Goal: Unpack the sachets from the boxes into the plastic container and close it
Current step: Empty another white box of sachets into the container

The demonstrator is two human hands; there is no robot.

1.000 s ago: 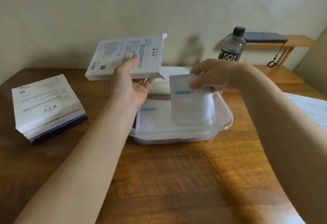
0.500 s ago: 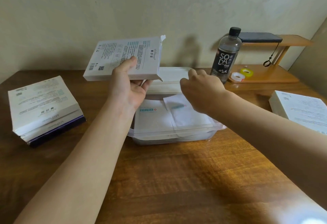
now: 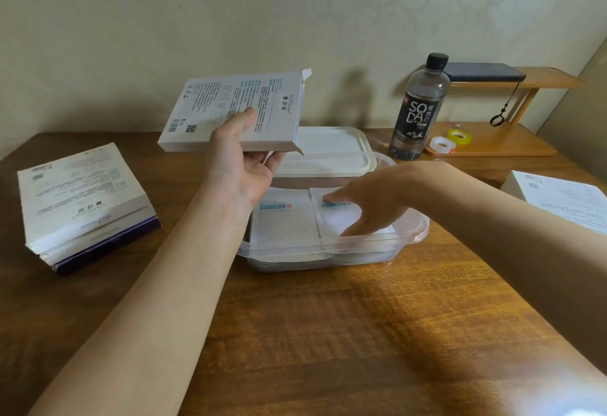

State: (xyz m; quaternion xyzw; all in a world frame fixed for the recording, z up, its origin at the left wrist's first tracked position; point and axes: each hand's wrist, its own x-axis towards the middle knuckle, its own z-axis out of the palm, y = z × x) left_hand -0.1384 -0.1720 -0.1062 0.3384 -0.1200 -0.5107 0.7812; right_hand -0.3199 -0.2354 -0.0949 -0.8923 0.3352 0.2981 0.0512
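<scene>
Plastic container point(image 3: 417, 228) — centre frame on the bench point(image 3: 328, 333), uncovered, with left sachet point(image 3: 285, 221) and right sachet point(image 3: 335, 220) side by side inside.
Left hand point(image 3: 243, 165) — raised at centre-left, thumb and fingers clamped on an opened box point(image 3: 236, 110).
Right hand point(image 3: 374, 203) — fingers straight, laid on the right sachet; whether pressing or merely touching is blurred.
Lid point(image 3: 331, 152) — just behind the container.
Stacked boxes point(image 3: 82, 198) — left of frame.
Soda bottle point(image 3: 418, 106) — upper right.

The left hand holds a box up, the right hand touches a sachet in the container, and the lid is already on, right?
Only the lid is wrong: the head view shows it lying behind the open container, not on it. The left hand holds the box up; the right hand touches the sachet.
</scene>
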